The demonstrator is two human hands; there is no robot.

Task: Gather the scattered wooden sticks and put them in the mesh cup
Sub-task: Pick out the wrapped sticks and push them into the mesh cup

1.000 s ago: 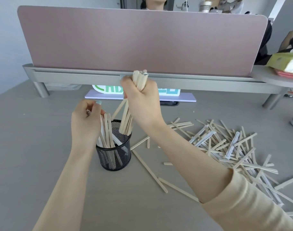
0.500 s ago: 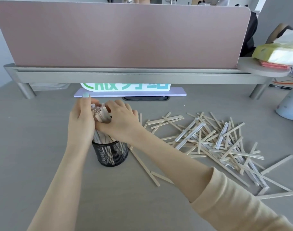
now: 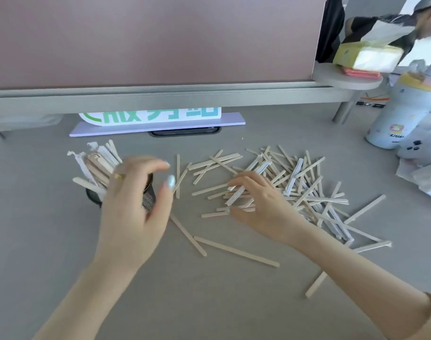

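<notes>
The black mesh cup (image 3: 148, 201) stands at the left of the grey desk, mostly hidden behind my left hand (image 3: 133, 212). Several wooden sticks (image 3: 99, 163), some in white paper wrappers, lean out of the cup toward the left. My left hand hovers over the cup with fingers spread, holding nothing, and looks blurred. A big scattered pile of sticks (image 3: 303, 182) lies to the right of the cup. My right hand (image 3: 261, 204) rests on the pile's left edge, fingers and thumb curled around a small bunch of sticks. Two long sticks (image 3: 236, 251) lie loose nearer to me.
A pink divider panel (image 3: 160, 38) on a grey raised rail (image 3: 185, 96) closes off the back. A green-lettered sign (image 3: 150, 116) stands under the rail. At the right are a tissue box (image 3: 366, 56), a pale bottle (image 3: 401, 114) and a soft toy (image 3: 420, 153).
My right hand dropped its bundle into the cup and moved right onto the pile. My left hand came off the sticks in the cup and spread. The camera tilted down and right.
</notes>
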